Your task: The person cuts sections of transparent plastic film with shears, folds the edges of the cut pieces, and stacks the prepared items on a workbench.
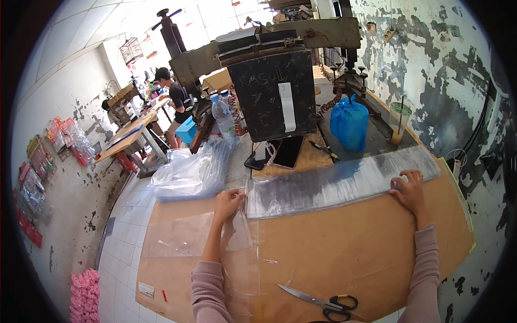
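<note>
A long stack of clear plastic sheets (323,185) lies across the worktable, shiny and greyish, slanting up toward the right. My left hand (230,203) is closed in a pinch beside its left end, on the edge of a thin clear plastic sheet (186,231) that spreads over the brown table on the left. The exact spot between the fingertips is hidden. At the right end of the stack, my right hand (410,189) has its fingers curled over the front edge, gripping it. Scissors (318,302) with black and yellow handles lie nearer to me, touched by neither hand.
Behind the stack stands a machine with a black panel (272,97). Around it are a phone (288,152), a blue plastic bag (349,124), a drink cup (399,123), water bottles (222,116) and a pile of clear plastic bags (191,172). Another person (175,99) works at the far left.
</note>
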Demonstrator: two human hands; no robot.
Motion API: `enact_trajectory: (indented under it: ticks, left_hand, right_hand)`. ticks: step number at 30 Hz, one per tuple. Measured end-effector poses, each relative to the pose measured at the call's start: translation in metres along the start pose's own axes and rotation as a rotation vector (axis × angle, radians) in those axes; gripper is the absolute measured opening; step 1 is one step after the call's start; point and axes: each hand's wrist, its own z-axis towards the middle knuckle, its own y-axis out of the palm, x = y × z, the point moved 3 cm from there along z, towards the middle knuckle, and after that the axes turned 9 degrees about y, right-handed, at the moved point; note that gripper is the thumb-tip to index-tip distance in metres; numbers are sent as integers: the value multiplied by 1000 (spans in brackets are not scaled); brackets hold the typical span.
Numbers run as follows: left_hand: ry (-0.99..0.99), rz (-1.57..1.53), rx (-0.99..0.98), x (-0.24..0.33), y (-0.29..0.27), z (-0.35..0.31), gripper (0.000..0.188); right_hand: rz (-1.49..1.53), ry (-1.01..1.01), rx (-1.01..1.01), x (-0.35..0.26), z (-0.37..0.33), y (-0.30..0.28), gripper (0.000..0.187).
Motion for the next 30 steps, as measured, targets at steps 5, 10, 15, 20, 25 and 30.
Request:
enact_trajectory:
  ticks: [5, 10, 15, 20, 25, 30]
  left_hand:
    - [141, 93, 338, -4, -13, -10, 26]
    - [334, -106, 292, 79, 22, -17, 24]
    - [204, -430, -75, 156, 67, -65, 23]
    - [314, -579, -104, 156, 82, -74, 24]
    - [284, -48, -160, 137, 101, -74, 38]
    - [181, 110, 44, 118, 89, -60, 41]
  right_hand:
    - [72, 65, 106, -10, -1, -5, 9]
    - [694, 193, 139, -94, 8, 10, 8]
    - [1338, 102, -679, -222, 9, -3, 19]
    - [1226, 40, -806, -220, -3, 23, 15]
    - [1129, -261, -646, -226, -8, 10, 8]
    - [1683, -906, -1047, -302, -78, -79, 10]
